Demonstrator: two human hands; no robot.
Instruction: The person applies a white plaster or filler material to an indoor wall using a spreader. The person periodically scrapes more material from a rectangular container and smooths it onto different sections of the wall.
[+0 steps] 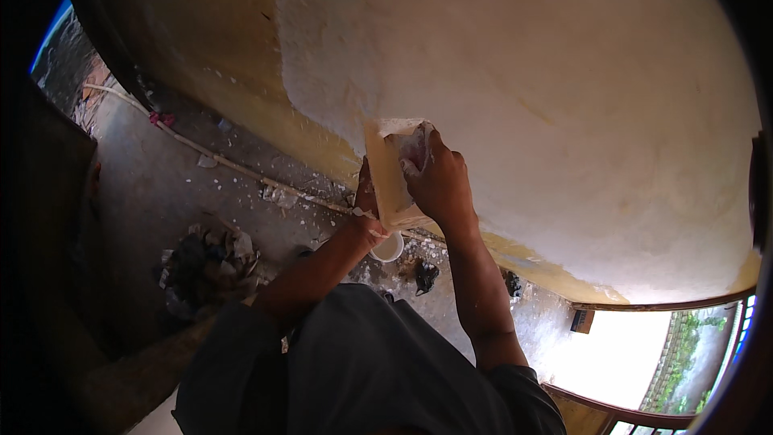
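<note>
My left hand point(366, 200) grips a cream-coloured, box-like tray point(380, 173) from its lower left side; most of the fingers are hidden behind it. The tray is tilted in front of the wall, and its edges are crusted with pale paste. My right hand point(445, 189) is closed at the tray's inner side around a flat greyish scraper point(415, 149) smeared with white paste. How much of the scraper lies inside the palm is hidden. Behind both hands rises a wall point(547, 80) with a broad whitish coat over its yellowish surface.
A white bucket point(389, 248) stands on the floor below my hands. A long pole point(217, 159) lies along the wall's foot among white flecks. Rubbish is heaped point(211, 262) at the left; a black plastic bag point(426, 275) lies nearer. A railing point(636, 416) borders the lower right.
</note>
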